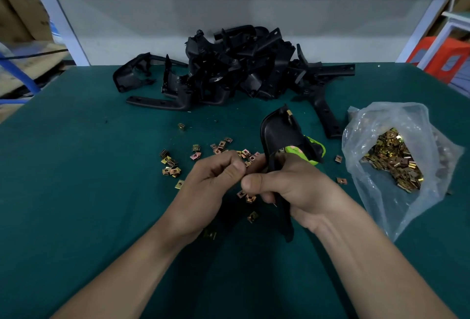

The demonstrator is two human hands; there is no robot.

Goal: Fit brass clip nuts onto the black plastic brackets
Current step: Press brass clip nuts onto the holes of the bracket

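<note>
Right hand is gripping curved black plastic bracket, long axis running away; left hand is curling just left of it, contents untellable.

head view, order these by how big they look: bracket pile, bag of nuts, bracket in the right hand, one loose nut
1. bracket pile
2. bag of nuts
3. held bracket, nearer the camera and partly hidden, so less sure
4. loose nut

**Black, brass and teal**

The counter is showing plain dark teal. At twelve o'clock the heaped brackets are looking matte black. The scattered clip nuts are glinting brass-gold, some coppery. At three o'clock a clear bag is showing gold inside.
</note>
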